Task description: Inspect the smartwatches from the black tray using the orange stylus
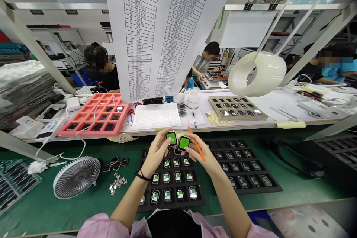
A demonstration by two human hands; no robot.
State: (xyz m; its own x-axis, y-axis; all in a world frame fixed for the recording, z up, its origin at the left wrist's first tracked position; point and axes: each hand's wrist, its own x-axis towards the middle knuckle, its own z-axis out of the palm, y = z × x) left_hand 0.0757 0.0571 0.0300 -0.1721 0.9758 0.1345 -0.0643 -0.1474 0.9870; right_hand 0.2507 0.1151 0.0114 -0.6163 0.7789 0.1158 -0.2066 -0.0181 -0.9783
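The left hand [158, 153] pinches one square smartwatch [171, 138] between thumb and fingers, and the right hand [199, 156] pinches a second smartwatch [184, 143] together with an orange stick [196, 143], so both hands are narrow and holding. The two smartwatches sit side by side, just apart, above the near black tray [173, 205], with their lit green screens facing up toward the camera and their long axes running roughly near to far. The stick slants from near right to far left. The tray shows about a dozen more watches in rows, and the hands hide part of it. A second black tray [267, 187] of watches lies to its right, and a white desk fan [76, 177] stands to its left.
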